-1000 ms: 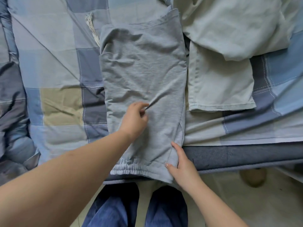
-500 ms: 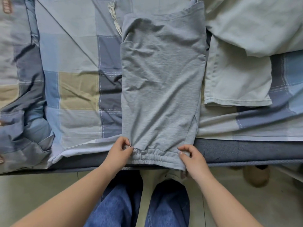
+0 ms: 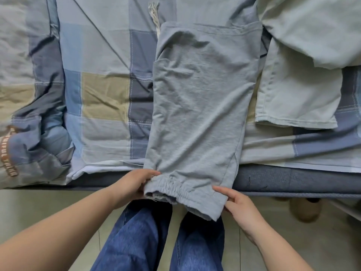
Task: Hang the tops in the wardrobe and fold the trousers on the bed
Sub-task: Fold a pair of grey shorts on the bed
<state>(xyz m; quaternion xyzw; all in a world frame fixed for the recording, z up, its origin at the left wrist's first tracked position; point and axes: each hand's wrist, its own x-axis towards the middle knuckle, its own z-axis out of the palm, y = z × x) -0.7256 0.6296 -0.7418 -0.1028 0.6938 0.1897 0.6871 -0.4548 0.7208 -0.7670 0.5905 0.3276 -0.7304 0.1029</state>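
Head view: one pair of grey jogger trousers [image 3: 199, 106] lies lengthwise on the bed, folded leg on leg, running from the waist at 12 o'clock down to the elastic cuffs [image 3: 172, 189] at 6 o'clock, where the cuffs overhang the mattress edge [image 3: 293, 178]. Two hands work the cuff end. The left hand [image 3: 134, 182], at about 7 o'clock of the trousers, has its fingers curled round the left corner of the gathered cuff and grips it. The right hand [image 3: 239, 209], at about 5 o'clock, pinches the right corner of the hem between thumb and fingers.

One pale green garment [image 3: 297, 90] lies just beside the trousers at 3 o'clock, its hem flat on the sheet; whether it is trousers or a top cannot be told from here. One frayed white drawstring [image 3: 154, 18] pokes out at 11 o'clock of the waist. The checked bedsheet [image 3: 105, 94] in blue, grey and tan covers the bed. At 9 o'clock a rumpled quilt [image 3: 29, 133] carries brown lettering [image 3: 7, 159], too warped to read with any certainty. Two legs in blue jeans [image 3: 156, 241] stand at 6 o'clock, and one beige slipper [image 3: 304, 210] sits under the bed at 4 o'clock.

Against half a second ago, both hands have closed tighter on the cuff corners and drawn them a little off the bed edge; the right corner now hangs lower
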